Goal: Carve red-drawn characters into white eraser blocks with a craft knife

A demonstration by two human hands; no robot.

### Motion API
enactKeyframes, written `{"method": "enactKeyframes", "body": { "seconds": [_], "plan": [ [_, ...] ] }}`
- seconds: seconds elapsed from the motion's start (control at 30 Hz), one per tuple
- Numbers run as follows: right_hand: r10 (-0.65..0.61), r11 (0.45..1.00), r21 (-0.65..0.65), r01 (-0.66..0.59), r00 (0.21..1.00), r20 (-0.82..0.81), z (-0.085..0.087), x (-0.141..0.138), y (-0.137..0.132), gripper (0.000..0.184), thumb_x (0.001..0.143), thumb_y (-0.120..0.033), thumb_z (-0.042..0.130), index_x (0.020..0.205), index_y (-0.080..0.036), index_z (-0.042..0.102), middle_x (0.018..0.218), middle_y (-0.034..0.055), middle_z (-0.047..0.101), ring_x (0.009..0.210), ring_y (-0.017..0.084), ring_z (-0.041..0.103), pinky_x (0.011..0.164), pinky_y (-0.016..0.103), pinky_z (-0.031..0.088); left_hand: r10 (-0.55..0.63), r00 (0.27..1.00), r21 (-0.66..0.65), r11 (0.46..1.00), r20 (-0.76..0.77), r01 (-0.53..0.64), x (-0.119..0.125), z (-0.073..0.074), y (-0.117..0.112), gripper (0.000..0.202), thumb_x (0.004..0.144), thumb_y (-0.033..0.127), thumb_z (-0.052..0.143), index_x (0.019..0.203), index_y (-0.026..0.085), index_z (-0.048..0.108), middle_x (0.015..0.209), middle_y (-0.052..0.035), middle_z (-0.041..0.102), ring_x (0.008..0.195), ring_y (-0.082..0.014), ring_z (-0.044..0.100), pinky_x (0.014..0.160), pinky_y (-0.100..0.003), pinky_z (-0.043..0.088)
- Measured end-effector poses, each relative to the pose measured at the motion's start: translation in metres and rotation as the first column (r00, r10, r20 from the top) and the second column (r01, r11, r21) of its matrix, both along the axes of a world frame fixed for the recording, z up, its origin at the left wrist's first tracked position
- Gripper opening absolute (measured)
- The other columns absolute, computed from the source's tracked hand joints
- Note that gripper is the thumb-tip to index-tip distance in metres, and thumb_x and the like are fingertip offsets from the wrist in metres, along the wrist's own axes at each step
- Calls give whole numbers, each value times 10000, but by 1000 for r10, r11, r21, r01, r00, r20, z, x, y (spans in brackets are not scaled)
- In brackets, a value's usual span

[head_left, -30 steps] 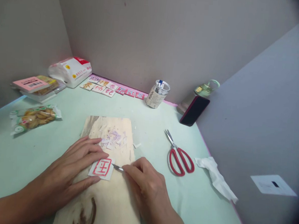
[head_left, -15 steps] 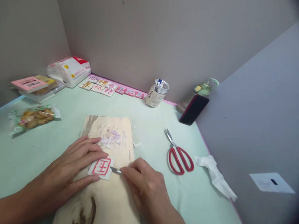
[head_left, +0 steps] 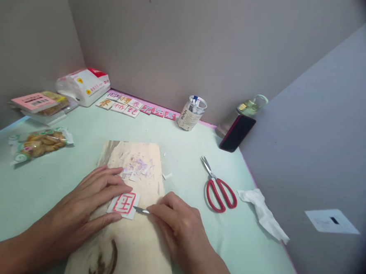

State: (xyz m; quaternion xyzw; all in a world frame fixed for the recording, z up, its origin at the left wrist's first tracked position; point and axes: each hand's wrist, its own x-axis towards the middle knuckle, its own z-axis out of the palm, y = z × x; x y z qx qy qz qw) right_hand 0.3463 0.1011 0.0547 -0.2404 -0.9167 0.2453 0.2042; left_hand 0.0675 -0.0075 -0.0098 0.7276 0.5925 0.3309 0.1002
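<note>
**Craft knife point(head_left: 141, 210) at the paper square point(head_left: 123, 204)**

I see my left hand point(head_left: 82, 207) spread flat, fingers pinning the paper square to the board point(head_left: 139, 250) on the surface point(head_left: 44, 178). My right hand point(head_left: 177, 223) pinches the craft knife, tip touching the square's right edge

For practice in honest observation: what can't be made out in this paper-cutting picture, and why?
Head view:
1. The thin metal blade: handle hidden in the grip of the right hand.
2. The white paper square with red character: part of its edge lies under the left hand.
3. The brown mark on the pale wooden board: cut off by the bottom edge.
4. The label of the clear pen jar: too small to read.
</note>
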Motion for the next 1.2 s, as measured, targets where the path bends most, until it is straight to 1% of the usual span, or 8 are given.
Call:
{"method": "enactKeyframes", "body": {
  "seconds": [0.17,0.33,0.47,0.6,0.73,0.93,1.1,1.2],
  "plan": [
    [-12,999,-51,12,1000,2,1,-1,-1,262,1132,-144,605,1145,-178,864,964,74,761,813,190,771,702,267,597,-22,999,52,998,-45,24,-4,-3,2,384,1151,518,625,1514,397,649,1452,3,702,1590,-282,497,1383,-429,342],
    [-22,997,-76,23,1000,7,2,0,-1,278,1138,-149,590,1165,-205,861,976,63,757,831,184,770,720,265,607,-3,1000,34,999,-26,4,-1,-1,1,384,1140,498,635,1505,383,666,1448,-19,710,1583,-325,514,1368,-502,388],
    [-32,998,-54,32,999,7,1,0,-2,273,1126,-131,592,1144,-202,854,964,61,751,819,181,761,703,260,596,11,1000,19,1000,2,-11,0,1,1,378,1145,507,632,1507,403,656,1452,-13,699,1593,-320,499,1391,-514,350],
    [-19,1000,22,19,1000,-1,0,0,-2,283,1106,-103,584,1114,-199,849,948,60,748,773,177,740,651,255,558,-2,1000,18,1000,-10,3,-1,0,1,387,1132,487,657,1510,402,656,1456,-15,701,1589,-327,507,1373,-511,384],
    [2,1000,-1,-2,1000,15,2,0,-1,303,1092,-76,574,1107,-196,852,942,55,748,751,167,729,646,248,538,-2,1000,25,1000,0,2,0,1,2,376,1140,495,647,1503,399,659,1422,-21,710,1583,-332,509,1381,-529,365],
    [8,999,-32,-7,1000,19,5,-1,-1,293,1123,-116,573,1106,-199,854,945,50,738,758,163,721,659,248,536,22,999,18,1000,24,-23,3,3,1,364,1152,539,620,1484,398,671,1413,-16,716,1588,-328,505,1400,-539,331],
    [13,1000,-27,-12,999,32,4,1,-2,299,1115,-111,570,1093,-215,849,934,36,732,739,154,704,643,245,516,0,1000,25,1000,2,0,1,2,2,375,1138,527,643,1491,401,668,1403,-14,722,1576,-333,524,1387,-532,356],
    [19,1000,-16,-18,999,40,5,2,-2,289,1100,-100,584,1076,-217,847,924,31,730,730,153,700,630,248,501,16,999,23,1000,28,-17,2,3,2,375,1153,564,612,1491,410,662,1393,-16,715,1581,-334,514,1410,-551,304]
  ]
}}
